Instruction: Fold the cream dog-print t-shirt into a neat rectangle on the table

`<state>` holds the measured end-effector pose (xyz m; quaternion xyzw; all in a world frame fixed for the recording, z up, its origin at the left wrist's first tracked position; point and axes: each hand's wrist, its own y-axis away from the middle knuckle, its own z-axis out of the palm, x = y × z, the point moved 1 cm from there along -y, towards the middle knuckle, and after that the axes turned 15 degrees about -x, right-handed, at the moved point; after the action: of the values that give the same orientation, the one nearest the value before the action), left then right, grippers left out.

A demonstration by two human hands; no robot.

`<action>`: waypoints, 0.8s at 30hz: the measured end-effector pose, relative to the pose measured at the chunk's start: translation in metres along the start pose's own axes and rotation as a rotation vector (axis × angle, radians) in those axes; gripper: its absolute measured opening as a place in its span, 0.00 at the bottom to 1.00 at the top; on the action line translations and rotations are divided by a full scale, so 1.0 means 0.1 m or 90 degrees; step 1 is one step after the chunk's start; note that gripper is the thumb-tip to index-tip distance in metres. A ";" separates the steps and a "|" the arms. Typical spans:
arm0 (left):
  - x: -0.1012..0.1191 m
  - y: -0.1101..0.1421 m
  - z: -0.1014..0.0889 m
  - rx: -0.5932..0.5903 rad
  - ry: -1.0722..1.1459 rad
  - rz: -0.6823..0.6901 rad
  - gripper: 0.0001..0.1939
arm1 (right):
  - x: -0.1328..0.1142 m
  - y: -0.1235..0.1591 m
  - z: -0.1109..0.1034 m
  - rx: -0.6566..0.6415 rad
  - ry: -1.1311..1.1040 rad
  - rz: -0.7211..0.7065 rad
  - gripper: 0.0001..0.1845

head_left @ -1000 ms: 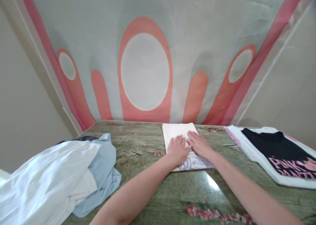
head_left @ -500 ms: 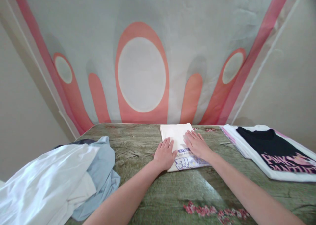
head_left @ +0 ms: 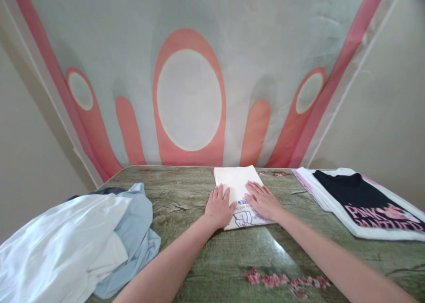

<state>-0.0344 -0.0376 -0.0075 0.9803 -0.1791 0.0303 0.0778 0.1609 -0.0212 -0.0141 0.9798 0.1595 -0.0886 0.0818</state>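
A folded white shirt (head_left: 236, 181) with a purple print near its front edge lies in the middle of the green marbled table (head_left: 186, 192). My left hand (head_left: 219, 206) rests flat on the shirt's left edge, fingers stretched out. My right hand (head_left: 262, 200) lies flat on its right half, fingers spread. Both palms press down on the cloth and hold nothing.
A heap of unfolded white and light blue clothes (head_left: 76, 238) fills the table's left side. At the right lies a stack of folded shirts, a black one with pink lettering (head_left: 365, 203) on top. A pink and grey hanging (head_left: 189, 86) covers the wall behind.
My left hand has slid leftwards from the shirt's middle to its left edge, uncovering the purple print. My right hand has drawn back slightly. The view has shifted a little.
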 end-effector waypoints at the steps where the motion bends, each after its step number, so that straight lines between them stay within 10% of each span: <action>1: 0.00 0.00 -0.01 -0.005 -0.001 -0.004 0.33 | 0.03 0.01 0.01 0.005 0.000 0.011 0.32; 14: -0.03 0.05 -0.13 0.032 0.010 0.002 0.31 | 0.63 -0.15 -0.02 0.163 -0.189 0.121 0.27; 24: 0.10 0.20 -0.33 -0.007 0.057 0.210 0.27 | 0.60 0.04 -0.21 -0.019 -0.780 0.113 0.40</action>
<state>-0.0335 -0.0545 0.0286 0.9347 -0.3344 0.0857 0.0851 0.2210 -0.0033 -0.0051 0.7590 0.0027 -0.6260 0.1791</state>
